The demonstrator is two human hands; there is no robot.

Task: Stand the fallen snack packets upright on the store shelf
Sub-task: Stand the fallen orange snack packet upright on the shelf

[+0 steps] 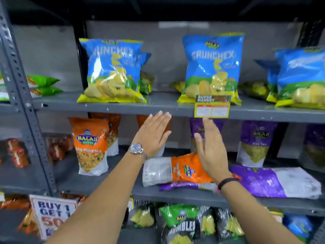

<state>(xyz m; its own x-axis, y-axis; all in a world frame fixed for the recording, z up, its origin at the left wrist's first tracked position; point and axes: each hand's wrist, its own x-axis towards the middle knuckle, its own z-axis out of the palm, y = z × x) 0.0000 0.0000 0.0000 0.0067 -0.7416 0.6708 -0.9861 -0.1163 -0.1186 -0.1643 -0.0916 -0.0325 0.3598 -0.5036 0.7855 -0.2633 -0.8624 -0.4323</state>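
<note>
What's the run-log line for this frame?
left hand open | right hand open | orange packet fallen | purple packet fallen

A grey metal shelf (123,105) runs across the middle of the frame, carrying upright blue Crunchex packets (112,71) and a price tag (212,107) clipped to its front edge right of centre. On the lower shelf (175,194), an orange packet (91,145) stands at left and a purple packet (255,141) at right. At lower centre a fallen orange packet (177,170) lies atop a flat purple packet (177,186), with a long purple packet (276,182) lying right of them.
</note>
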